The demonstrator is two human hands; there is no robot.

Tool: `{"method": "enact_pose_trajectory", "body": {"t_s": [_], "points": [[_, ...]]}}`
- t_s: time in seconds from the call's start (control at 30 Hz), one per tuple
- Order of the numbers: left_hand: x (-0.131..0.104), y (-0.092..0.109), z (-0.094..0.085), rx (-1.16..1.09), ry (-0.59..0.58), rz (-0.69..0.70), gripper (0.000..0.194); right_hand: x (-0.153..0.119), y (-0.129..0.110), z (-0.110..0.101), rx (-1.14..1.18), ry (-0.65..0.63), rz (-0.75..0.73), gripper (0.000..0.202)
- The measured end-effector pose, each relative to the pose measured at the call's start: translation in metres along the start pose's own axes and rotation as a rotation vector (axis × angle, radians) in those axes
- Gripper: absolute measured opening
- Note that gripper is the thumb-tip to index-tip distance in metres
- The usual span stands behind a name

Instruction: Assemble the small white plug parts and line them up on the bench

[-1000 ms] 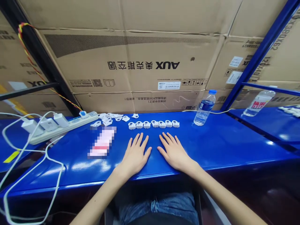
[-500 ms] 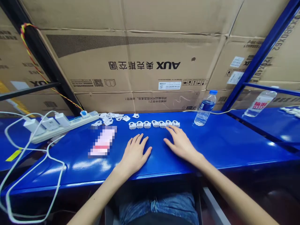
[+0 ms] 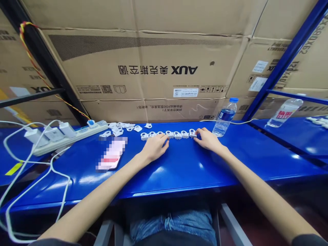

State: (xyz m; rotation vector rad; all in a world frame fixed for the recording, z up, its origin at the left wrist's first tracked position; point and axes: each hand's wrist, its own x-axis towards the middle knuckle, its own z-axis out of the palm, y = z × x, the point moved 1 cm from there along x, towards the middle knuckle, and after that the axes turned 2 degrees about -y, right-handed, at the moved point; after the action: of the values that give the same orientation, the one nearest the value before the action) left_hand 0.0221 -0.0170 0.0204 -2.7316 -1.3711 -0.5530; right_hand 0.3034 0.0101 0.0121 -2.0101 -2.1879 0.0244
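Several small white ring-topped plastic parts [image 3: 177, 135] stand in a row on the blue table [image 3: 179, 171]. My left hand [image 3: 155, 147] is at the left half of the row, fingers drawn together over the parts there; what they hold, if anything, is hidden. At the row's right end, my right hand [image 3: 207, 139] has its thumb and fingertips pinched at the edge of the last white part [image 3: 192, 133]. More such parts [image 3: 118, 128] lie in a loose pile at the back left.
A power strip [image 3: 84, 132] with chargers [image 3: 54, 134] and white cables lies on the left, near a blurred phone [image 3: 112, 153]. A water bottle [image 3: 224, 118] stands right of my right hand. Cardboard boxes [image 3: 159, 48] line the back.
My left hand has moved forward onto the row and its fingers have drawn together. My right hand has shifted right to the last part, which now sits slightly apart from its neighbour.
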Motion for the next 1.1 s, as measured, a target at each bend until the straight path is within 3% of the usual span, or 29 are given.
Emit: {"method": "enact_pose_trajectory", "body": {"t_s": [0.1,0.27,0.43,0.53,0.67,1.1], "points": [[-0.001,-0.006,0.014,-0.039,0.124,-0.002,0.024,0.004,0.004,0.002,0.063,0.051,0.007,0.023],[-0.010,-0.009,0.021,-0.159,0.212,-0.041,0.020,0.018,-0.001,-0.007,0.229,0.239,-0.009,0.022],[-0.011,-0.009,0.019,-0.297,0.280,-0.106,0.020,0.021,-0.039,-0.009,0.376,0.414,-0.291,0.024],[-0.010,-0.008,0.019,-0.350,0.312,-0.122,0.024,0.008,-0.065,0.001,0.425,0.370,-0.448,0.024],[-0.008,-0.008,0.019,-0.345,0.374,-0.103,0.022,-0.015,-0.083,0.009,0.373,0.347,-0.550,0.028],[-0.005,-0.010,0.017,-0.278,0.326,-0.082,0.008,-0.022,-0.085,0.009,0.245,0.286,-0.613,0.036]]}}
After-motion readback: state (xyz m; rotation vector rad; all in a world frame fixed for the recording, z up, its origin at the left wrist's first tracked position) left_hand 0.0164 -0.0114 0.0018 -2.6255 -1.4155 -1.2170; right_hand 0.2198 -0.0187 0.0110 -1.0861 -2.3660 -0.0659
